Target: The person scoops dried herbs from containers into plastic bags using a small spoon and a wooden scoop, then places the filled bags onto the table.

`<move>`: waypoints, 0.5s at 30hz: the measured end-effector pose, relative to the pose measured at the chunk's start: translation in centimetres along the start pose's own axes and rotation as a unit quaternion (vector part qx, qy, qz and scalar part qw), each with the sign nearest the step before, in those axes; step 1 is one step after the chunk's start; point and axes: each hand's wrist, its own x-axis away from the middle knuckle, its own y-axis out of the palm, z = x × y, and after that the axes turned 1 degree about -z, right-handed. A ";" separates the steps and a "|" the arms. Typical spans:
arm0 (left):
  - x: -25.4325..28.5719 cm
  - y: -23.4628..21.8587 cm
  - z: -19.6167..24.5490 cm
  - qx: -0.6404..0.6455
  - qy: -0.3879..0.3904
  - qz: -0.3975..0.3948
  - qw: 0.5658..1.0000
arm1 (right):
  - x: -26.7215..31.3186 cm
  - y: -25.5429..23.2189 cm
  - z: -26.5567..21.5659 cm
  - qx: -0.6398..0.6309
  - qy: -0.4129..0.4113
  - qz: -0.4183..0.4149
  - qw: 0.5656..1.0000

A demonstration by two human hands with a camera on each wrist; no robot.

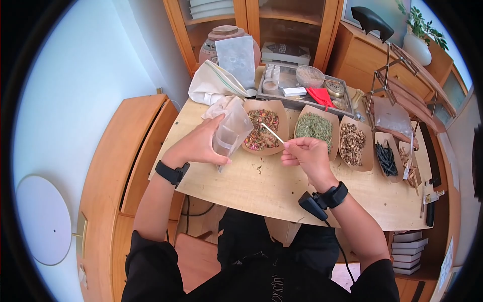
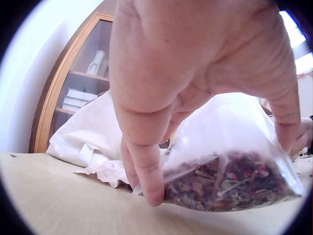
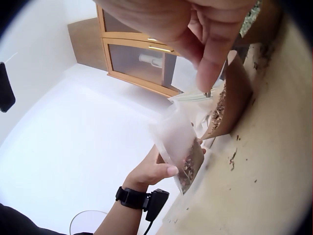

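Observation:
My left hand [image 1: 197, 143] grips a translucent bag [image 1: 232, 132] from above, fingers and thumb on opposite sides. In the left wrist view the bag [image 2: 230, 132] holds dried petals and leaf bits [image 2: 225, 181] at its bottom, close to the tabletop. My right hand [image 1: 311, 158] pinches the end of a thin white stick [image 1: 272, 132], whose other end is over the paper tray [image 1: 283, 118] of dried flower mix [image 1: 262, 136]. In the right wrist view the right fingers [image 3: 210, 68] are close to that tray [image 3: 239, 98]; the left hand [image 3: 151, 171] holds the bag [image 3: 173, 137].
Right of the flower mix stand paper trays of green herb [image 1: 314, 130], brown pieces [image 1: 352, 144] and dark sticks [image 1: 386, 158]. Behind are a white cloth bag [image 1: 214, 80], a grey tray [image 1: 297, 104] with small items and a red pouch [image 1: 320, 96]. Crumbs lie on the table [image 1: 236, 186].

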 end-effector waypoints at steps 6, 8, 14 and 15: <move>-0.2 -0.3 0.6 0.007 -0.020 -0.020 1.000 | 2.1 -0.1 -4.4 0.039 -0.057 -0.007 0.998; -0.4 -0.1 0.4 0.006 -0.009 -0.017 1.000 | 2.7 0.5 -5.1 0.060 -0.082 -0.023 0.995; -0.3 -0.3 1.1 -0.001 0.002 -0.005 1.000 | 3.1 1.6 -5.1 0.298 -0.299 0.024 0.906; -0.2 -0.4 1.1 0.004 -0.003 -0.006 1.000 | 2.8 1.4 -4.9 0.296 -0.330 0.078 0.893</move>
